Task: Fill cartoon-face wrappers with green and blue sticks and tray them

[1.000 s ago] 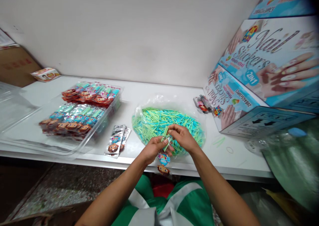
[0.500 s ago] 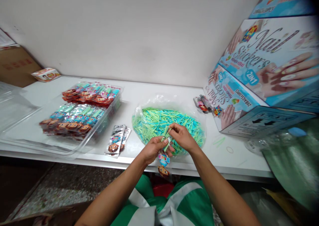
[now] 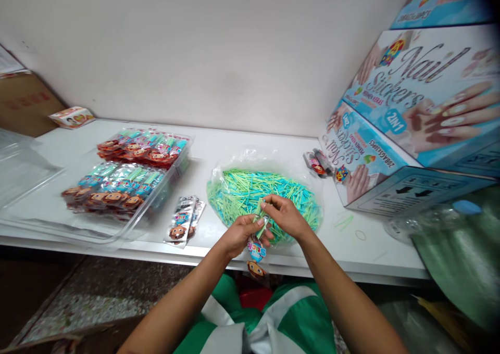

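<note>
My left hand grips a small printed plastic packet by its upper part, and the cartoon-face end hangs below the fingers. Green candy sticks stand up from the packet's mouth. The thumb and fingers of my right hand close on these sticks from the right. Just beyond both hands lies a clear bag heaped with loose green and blue sticks. To the left, a few flat packets overlap on the table.
A clear plastic tray with two rows of filled packets occupies the left. Nail-sticker boxes are stacked on the right, beside dark small packets. A plastic bottle lies at the right edge. A few stray sticks lie on the table.
My right hand has shifted very slightly left and down against the sticks at the packet's mouth. The left hand and packet stay almost in place.
</note>
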The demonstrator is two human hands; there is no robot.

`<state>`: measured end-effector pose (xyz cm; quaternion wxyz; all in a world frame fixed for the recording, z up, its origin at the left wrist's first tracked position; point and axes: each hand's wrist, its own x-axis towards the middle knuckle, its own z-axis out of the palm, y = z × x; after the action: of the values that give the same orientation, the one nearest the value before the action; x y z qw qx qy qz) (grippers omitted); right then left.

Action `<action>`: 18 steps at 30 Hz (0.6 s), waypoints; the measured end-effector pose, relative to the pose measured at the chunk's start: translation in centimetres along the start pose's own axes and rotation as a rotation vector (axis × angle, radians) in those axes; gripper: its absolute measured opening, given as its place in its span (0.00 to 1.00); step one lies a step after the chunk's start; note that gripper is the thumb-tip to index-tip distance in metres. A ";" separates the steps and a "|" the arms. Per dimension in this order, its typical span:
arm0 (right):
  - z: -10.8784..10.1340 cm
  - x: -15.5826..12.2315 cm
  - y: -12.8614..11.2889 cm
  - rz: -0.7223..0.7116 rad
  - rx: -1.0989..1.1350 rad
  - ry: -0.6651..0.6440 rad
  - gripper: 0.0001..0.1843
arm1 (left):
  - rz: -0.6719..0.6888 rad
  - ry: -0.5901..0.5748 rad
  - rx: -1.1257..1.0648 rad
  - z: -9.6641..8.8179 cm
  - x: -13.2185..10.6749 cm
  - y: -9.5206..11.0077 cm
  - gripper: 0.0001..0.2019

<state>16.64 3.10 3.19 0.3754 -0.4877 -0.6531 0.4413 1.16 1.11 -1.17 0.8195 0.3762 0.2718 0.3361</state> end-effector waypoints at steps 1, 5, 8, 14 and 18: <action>0.0 0.0 0.1 -0.001 0.001 0.001 0.09 | 0.000 -0.001 0.002 0.0 0.0 0.0 0.16; 0.0 0.0 0.5 -0.019 -0.013 0.000 0.09 | -0.001 0.002 0.016 0.0 0.0 0.0 0.16; 0.0 0.0 0.6 -0.024 -0.023 -0.002 0.08 | -0.006 0.014 0.025 0.0 -0.1 0.0 0.17; -0.3 0.1 -0.2 -0.072 -0.042 0.005 0.10 | 0.016 0.034 0.143 -0.1 -0.1 0.2 0.18; -0.4 0.3 -1.0 -0.139 -0.128 0.088 0.09 | 0.048 0.053 0.223 -0.1 -0.1 0.4 0.18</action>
<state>16.61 3.36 4.28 0.4012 -0.4831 -0.6952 0.3497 0.84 1.27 -0.89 0.7569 0.4622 0.3201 0.3332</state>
